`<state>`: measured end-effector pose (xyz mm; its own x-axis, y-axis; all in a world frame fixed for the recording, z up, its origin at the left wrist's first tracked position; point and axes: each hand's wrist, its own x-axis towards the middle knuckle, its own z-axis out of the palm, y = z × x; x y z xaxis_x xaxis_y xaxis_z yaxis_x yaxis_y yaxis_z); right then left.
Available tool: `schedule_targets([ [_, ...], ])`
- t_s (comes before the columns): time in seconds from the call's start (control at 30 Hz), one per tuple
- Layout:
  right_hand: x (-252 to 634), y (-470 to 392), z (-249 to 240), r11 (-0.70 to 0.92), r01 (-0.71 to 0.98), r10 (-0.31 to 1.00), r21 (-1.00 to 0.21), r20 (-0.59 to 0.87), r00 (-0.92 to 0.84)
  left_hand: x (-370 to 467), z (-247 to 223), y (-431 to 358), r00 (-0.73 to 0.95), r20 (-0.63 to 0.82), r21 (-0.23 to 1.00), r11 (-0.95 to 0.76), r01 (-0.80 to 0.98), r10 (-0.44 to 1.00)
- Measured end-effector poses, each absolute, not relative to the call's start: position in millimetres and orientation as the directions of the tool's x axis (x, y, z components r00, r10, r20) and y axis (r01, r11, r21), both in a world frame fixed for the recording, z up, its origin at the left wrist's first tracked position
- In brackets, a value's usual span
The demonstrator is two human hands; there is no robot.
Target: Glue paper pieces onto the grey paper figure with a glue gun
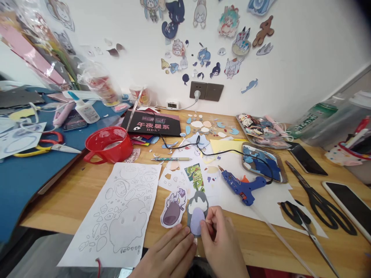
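A grey paper cutout (189,207) with a white piece and a lilac oval (197,221) lies near the table's front edge. My left hand (171,253) rests flat with its fingers stretched out, their tips at the cutout's lower left edge. The thumb and bent index finger of my right hand (217,237) are at the right edge of the lilac oval; whether they pinch it is hard to make out. Just left of the cutout is a printed purple and white character (173,209). A green patterned card (196,177) lies behind it.
A traced pattern sheet (127,212) lies at left, a red mug (108,143) behind it. On the right are a blue glue gun (243,187) with its cord and stick, black scissors (321,200), a second pair (305,222), and a phone (349,206). Paper scraps lie farther back.
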<state>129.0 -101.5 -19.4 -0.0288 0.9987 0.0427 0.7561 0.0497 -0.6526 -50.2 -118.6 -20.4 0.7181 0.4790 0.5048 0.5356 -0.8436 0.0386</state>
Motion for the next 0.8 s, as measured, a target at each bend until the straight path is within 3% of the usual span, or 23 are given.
schedule_targets([
  [0.2,125.8,-101.3,-19.7,-0.024,0.652,0.999,-0.758,-0.004,0.032,-45.2,-12.8,-114.4,0.614,0.561,0.224,-0.816,0.534,0.555],
  [0.37,127.9,-103.2,-17.0,-0.068,0.369,0.997,-0.927,-0.072,0.002,-36.4,-1.6,-109.3,0.466,0.558,0.383,-0.711,0.59,0.687],
  [0.47,127.1,-106.0,-7.0,-0.079,0.165,0.993,-0.983,-0.091,-0.069,-30.7,1.5,-107.4,0.433,0.594,0.395,-0.715,0.577,0.678],
  [0.57,128.6,-108.4,3.2,-0.061,0.104,0.994,-0.993,-0.07,-0.085,-26.2,2.8,-107.0,0.368,0.645,0.464,-0.726,0.507,0.67],
  [0.63,137.8,-107.1,5.5,0.014,0.213,0.999,-0.977,0.004,-0.043,-24.3,4.2,-105.5,0.294,0.595,0.616,-0.659,0.431,0.748],
  [0.7,158.3,-101.4,3.5,0.141,0.48,0.981,-0.866,0.186,0.047,-23.2,7.1,-101.0,0.207,0.384,0.839,-0.434,0.328,0.9],
  [0.77,189.8,-91.2,-0.7,0.197,0.807,0.91,-0.556,0.409,0.06,-22.5,11.7,-93.4,0.142,0.048,0.986,-0.07,0.153,0.989],
  [0.8,208.0,-84.7,-2.6,0.18,0.906,0.898,-0.383,0.441,0.008,-22.0,14.5,-88.9,0.122,-0.106,0.994,0.1,0.05,0.987],
])
